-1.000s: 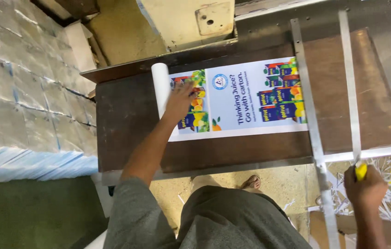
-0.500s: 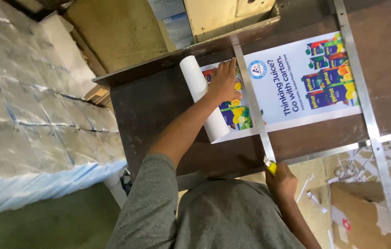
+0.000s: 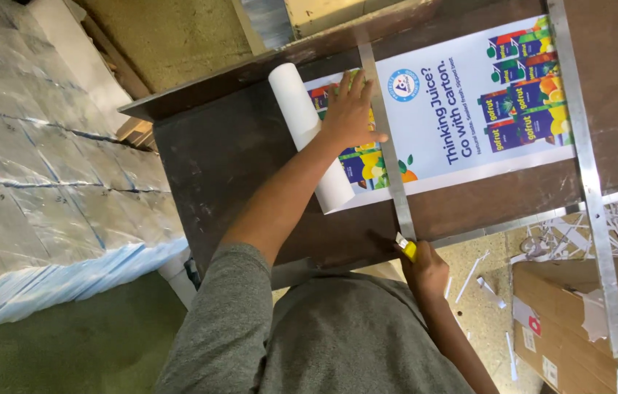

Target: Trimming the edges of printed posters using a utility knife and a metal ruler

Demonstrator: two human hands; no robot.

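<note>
A printed poster (image 3: 469, 109) with pictures of juice cartons lies flat on a dark brown table (image 3: 236, 153); its left end is still curled into a white roll (image 3: 302, 117). A thin metal straightedge (image 3: 389, 168) lies across the poster near the roll. My left hand (image 3: 351, 109) presses flat on the poster and the straightedge. My right hand (image 3: 426, 270) grips a yellow utility knife (image 3: 405, 246) at the straightedge's near end, by the table's front edge.
A second, longer metal strip (image 3: 586, 182) crosses the table's right side. Stacks of plastic-wrapped bundles (image 3: 39, 182) fill the left. A cardboard box (image 3: 557, 321) and white paper offcuts (image 3: 586, 226) lie on the floor at the right.
The straightedge has shifted left across the poster to just beside the roll. My right hand with the knife has moved left to its near end. My left hand stays pressed down.
</note>
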